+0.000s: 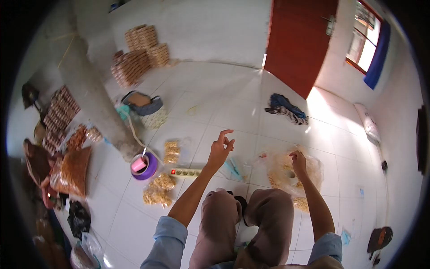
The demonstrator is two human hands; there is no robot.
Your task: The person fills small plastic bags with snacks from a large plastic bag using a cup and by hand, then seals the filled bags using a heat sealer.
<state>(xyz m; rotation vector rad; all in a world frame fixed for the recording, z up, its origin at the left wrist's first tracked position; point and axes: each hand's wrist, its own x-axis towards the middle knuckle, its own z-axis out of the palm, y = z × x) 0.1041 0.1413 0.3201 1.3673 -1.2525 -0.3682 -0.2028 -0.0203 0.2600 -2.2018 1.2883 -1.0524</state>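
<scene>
My left hand (221,148) is raised in front of my knees, its fingers apart and curved, with nothing in it. Below it on the floor lies a light blue tool (234,169) beside a white power strip (186,172). My right hand (298,162) is over a large clear plastic bag (316,172) of pale yellow snacks, its fingertips pinched together; what they hold, if anything, is too small to make out. Small filled bags (171,152) and bigger snack bags (159,188) lie left of the power strip.
A purple bowl (152,167) with a pink item stands by a pillar (105,107). Stacked packs (134,67) rise by the back wall. Dark cloth (286,109) lies near the red door (302,45). A big orange-brown sack (76,170) stands at the left.
</scene>
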